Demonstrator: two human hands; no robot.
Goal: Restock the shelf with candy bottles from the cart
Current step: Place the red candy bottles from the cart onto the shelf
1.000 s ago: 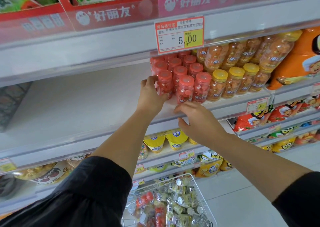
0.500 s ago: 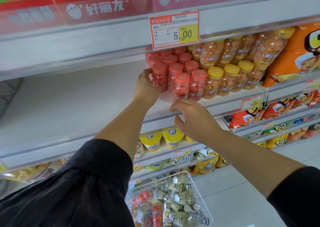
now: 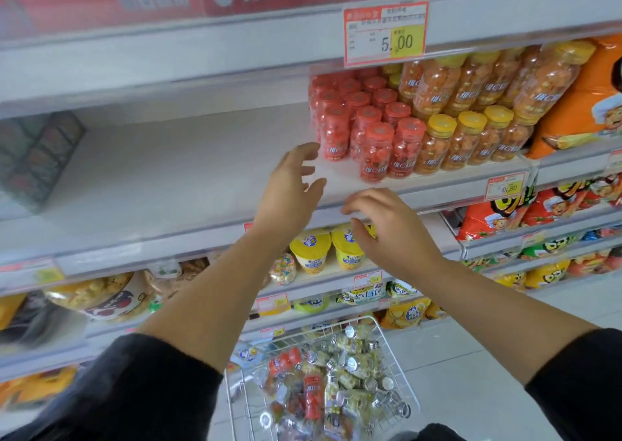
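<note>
Fingers: those of my left hand (image 3: 290, 185) are spread and straight, holding nothing. The fingertips stand just beside the nearest red-capped candy bottles (image 3: 370, 137) without touching them. Those of my right hand (image 3: 387, 227) are loosely bent and apart, also empty, and hang in front of the shelf lip.

Stock on the shelf (image 3: 151, 185): the red-capped bottles stand upright in a tight block, several rows deep, hard against the yellow-capped bottles (image 3: 471, 137) on their right. To the left of the block the shelf board is bare for a long stretch.

Stock in the cart (image 3: 400, 373): it sits below, between my forearms, and holds a loose heap of bottles (image 3: 340, 370) lying at all angles. Most are pale with silver caps, and at least one red bottle (image 3: 313, 395) is among them.

Assessment: with both hands empty at the shelf, I judge this to be the gap between placements. The task is far from finished. The next move calls for a reach down into the cart. I should sort a matching bottle from the heap and set it upright on the bare board beside the red block.
</note>
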